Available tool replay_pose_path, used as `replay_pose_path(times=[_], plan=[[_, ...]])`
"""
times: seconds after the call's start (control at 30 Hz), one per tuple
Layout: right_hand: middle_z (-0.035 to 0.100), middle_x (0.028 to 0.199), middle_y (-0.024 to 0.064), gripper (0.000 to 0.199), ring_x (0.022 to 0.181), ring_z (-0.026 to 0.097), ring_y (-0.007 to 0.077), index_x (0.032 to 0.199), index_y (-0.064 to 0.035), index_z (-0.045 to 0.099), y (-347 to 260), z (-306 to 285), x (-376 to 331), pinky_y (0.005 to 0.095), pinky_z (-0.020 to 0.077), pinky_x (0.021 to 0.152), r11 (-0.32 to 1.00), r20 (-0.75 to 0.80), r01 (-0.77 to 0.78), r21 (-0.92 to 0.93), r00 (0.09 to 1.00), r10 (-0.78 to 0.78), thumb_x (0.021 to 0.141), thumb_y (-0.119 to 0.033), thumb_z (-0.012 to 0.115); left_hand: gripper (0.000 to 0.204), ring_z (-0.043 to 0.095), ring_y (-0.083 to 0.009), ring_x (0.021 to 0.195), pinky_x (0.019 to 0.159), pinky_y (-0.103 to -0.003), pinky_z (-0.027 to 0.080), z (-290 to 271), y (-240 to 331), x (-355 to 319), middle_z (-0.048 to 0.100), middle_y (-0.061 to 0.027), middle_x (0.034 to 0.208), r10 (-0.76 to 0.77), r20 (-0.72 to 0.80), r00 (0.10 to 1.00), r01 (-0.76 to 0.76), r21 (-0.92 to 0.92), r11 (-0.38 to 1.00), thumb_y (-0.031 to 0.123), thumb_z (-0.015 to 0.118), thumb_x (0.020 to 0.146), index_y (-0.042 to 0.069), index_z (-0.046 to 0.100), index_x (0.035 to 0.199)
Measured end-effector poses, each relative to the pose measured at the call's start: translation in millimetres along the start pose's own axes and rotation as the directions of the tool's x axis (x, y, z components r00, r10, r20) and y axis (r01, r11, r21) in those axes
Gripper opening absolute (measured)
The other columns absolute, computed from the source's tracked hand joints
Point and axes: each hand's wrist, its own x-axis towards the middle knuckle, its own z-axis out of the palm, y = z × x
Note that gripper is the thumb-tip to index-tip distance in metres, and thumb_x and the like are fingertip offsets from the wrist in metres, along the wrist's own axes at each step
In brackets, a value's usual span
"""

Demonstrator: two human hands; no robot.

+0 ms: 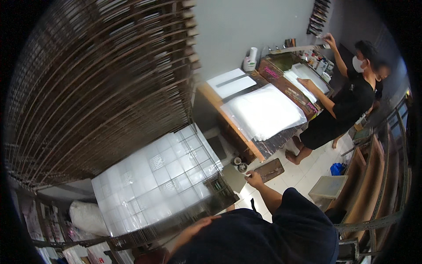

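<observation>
At the lower centre of the frame, a wire drying rack shelf (pixel 220 187) carries a glossy white printed sheet (pixel 154 185). The right hand (pixel 254 179) grips the shelf's right corner, fingers closed on the frame. The left hand (pixel 200 225) lies flat and spread on its lower edge. Stacked rack shelves (pixel 96 83) fill the upper left. At the upper right, a co-worker (pixel 347 105) stands at a printing table (pixel 246 132).
</observation>
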Motion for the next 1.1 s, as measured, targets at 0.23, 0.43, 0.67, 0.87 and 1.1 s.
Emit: replay_pose_path(times=[0.23,0.43,0.67,0.87,1.1], plan=[[0.057,0.067,0.005,0.016,0.052,0.055,0.014,0.088,-0.0041,0.057,-30,-64,54,0.0248,0.0432,0.047,0.774,-0.167,0.058,0.63,0.984,0.062,0.075,-0.011,0.062,0.042,0.04,-0.0193,0.118,0.099,-0.028,0.028,23,6,46,0.043,-0.0104,0.129,-0.106,-0.124,0.987,0.117,0.093,0.989,0.026,0.047,0.089,0.002,0.045,0.123],[0.054,0.092,0.0084,0.035,0.08,0.055,0.0197,0.108,-0.0091,0.046,-34,-140,115,0.0321,0.0454,0.063,0.326,-0.142,0.018,0.945,0.921,0.362,0.084,-0.034,0.049,0.032,0.044,-0.0201,0.114,0.097,-0.027,0.031,-2,-42,41,0.047,-0.0104,0.126,0.004,-0.315,0.949,0.091,0.286,0.954,0.009,0.049,0.088,0.001,0.05,0.118],[0.025,0.138,0.018,0.09,0.126,0.028,0.0328,0.136,-0.0109,0.016,-55,-189,174,0.0464,0.0226,0.102,-0.529,-0.091,0.297,0.795,0.92,0.38,0.073,-0.073,0.037,0.04,0.045,-0.0171,0.113,0.092,-0.03,0.038,18,-49,6,0.048,-0.0093,0.124,-0.132,-0.614,0.778,0.158,-0.011,0.987,0.012,0.049,0.087,0.005,0.042,0.126],[0.027,0.135,0.014,0.072,0.123,0.032,0.0276,0.132,-0.0106,0.024,-37,-178,214,0.0475,0.0232,0.101,-0.525,-0.02,0.312,0.792,0.872,0.488,0.08,-0.058,0.041,0.05,0.054,-0.0232,0.096,0.083,-0.036,0.041,10,-50,-24,0.057,-0.0081,0.102,-0.056,-0.86,0.507,0.021,-0.053,0.998,0.036,0.061,0.078,0.007,0.047,0.116],[0.047,0.103,0.0086,0.037,0.094,0.049,0.0214,0.109,-0.012,0.042,-82,-175,222,0.0386,0.0469,0.075,-0.039,-0.181,0.246,0.969,0.801,0.571,0.075,-0.002,0.048,0.049,0.054,-0.02,0.095,0.081,-0.036,0.041,-5,-34,-10,0.056,-0.0068,0.105,0.053,-0.913,0.405,-0.105,0.012,0.994,0.036,0.061,0.078,0.011,0.047,0.117]])
